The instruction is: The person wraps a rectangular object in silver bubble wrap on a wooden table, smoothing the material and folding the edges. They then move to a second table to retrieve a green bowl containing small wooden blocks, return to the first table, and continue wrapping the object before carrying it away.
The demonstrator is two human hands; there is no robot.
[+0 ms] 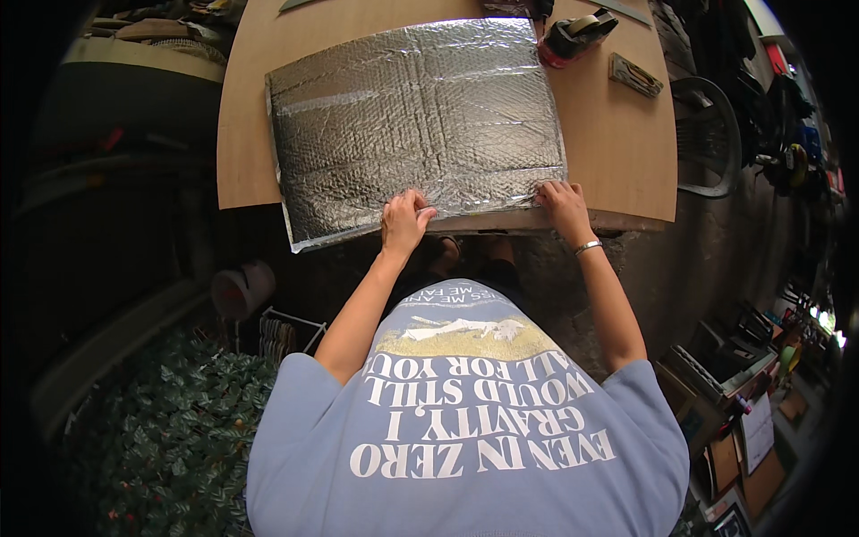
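Observation:
A large silver foil bubble sheet (358, 125) lies across the wooden table, its near left corner hanging past the table's front edge. Along its near edge, my left hand (405, 220) has thumb and fingers closed on the foil near the middle. My right hand (564, 212), with a bracelet at the wrist, pinches the same edge close to the near right corner. Creases run over the foil, and a vertical fold line crosses its middle. What lies under the sheet is hidden.
Beyond the sheet's far right corner stands a black and red tape dispenser (577, 38); a small rectangular box (635, 75) lies beside it on the table (617, 161). A chair (711, 134) is at the right, a pale bucket (243, 288) and leafy greenery (179, 430) at the lower left.

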